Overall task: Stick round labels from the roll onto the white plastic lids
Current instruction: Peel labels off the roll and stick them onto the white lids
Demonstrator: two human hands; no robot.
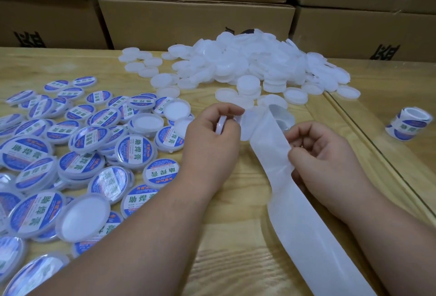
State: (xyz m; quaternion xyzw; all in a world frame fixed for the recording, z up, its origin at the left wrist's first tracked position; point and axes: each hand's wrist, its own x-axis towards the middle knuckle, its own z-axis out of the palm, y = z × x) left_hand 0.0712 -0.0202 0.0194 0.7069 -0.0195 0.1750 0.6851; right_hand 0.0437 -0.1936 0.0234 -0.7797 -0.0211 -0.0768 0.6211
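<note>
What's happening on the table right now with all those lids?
A person is labelling lids. The left hand grips a white lid on edge, while the right hand pinches the backing strip that trails toward the camera. Labelled lids are spread on the left of the wooden table, a heap of bare lids sits at the back, and a spare label roll stands to the right.

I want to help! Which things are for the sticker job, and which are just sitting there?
For the job:
left hand holding a round white plastic lid
right hand holding the white backing strip
heap of plain white lids
labelled blue-and-white lids
spare label roll

Just there:
brown cardboard boxes
</note>
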